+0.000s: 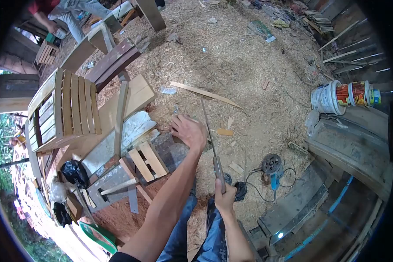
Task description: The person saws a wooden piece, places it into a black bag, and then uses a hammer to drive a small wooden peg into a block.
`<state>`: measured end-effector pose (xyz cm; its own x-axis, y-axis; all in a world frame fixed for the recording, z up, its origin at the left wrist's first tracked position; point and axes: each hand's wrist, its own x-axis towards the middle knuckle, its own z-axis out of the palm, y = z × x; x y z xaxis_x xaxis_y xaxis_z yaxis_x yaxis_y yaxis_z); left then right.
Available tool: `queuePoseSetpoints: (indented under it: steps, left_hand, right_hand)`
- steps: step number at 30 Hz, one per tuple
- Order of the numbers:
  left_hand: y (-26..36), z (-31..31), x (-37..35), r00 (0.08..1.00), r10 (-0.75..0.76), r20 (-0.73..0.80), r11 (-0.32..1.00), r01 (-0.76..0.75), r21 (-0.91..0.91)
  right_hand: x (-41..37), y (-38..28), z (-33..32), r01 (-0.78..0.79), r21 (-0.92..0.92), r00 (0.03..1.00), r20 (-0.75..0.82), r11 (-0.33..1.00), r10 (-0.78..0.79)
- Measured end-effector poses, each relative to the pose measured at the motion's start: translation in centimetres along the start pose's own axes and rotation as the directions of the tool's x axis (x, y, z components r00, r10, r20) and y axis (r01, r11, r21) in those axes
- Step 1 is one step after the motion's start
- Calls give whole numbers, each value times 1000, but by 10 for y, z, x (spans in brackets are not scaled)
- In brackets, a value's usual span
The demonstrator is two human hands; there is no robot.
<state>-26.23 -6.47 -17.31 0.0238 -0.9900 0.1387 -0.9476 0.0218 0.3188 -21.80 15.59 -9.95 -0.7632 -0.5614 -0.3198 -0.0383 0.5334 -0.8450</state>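
Note:
My right hand (225, 198) is wrapped round the handle of a handsaw (211, 139), whose long thin blade appears nearly edge-on and points away from me. Just left of the blade, my left hand (190, 132) is at the far end of the grey workbench (172, 150), its fingers bent downward. Whatever lies under those fingers is hidden by the hand. On the bench near my left forearm sits a small slatted wooden piece (148, 160). Closer to me lie a hammer (120, 186) with a pale handle and a flat metal blade (132, 199).
A slatted wooden chair frame (65, 109) stands at left beside long boards (133, 98). Wood shavings cover the floor, where a corded blue power tool (274, 179) lies. White buckets (327, 98) stand at right. Another person (70, 19) is at upper left.

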Motion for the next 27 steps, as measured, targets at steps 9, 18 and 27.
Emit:
queuePoseSetpoints:
  steps: [9,18,27]
  left_hand:
    - [-1,-3,-3,998,44,35,997,-46,55]
    - [0,1,-5,1000,7,-7,995,-6,101]
    - [1,1,-2,1000,11,-9,998,-11,69]
  right_hand:
    - [-70,4,-63,-89,-95,993,67,992,95]
    - [26,-32,-2,-15,-52,1000,15,999,15]
    - [-74,-7,-61,-151,-61,982,104,987,156]
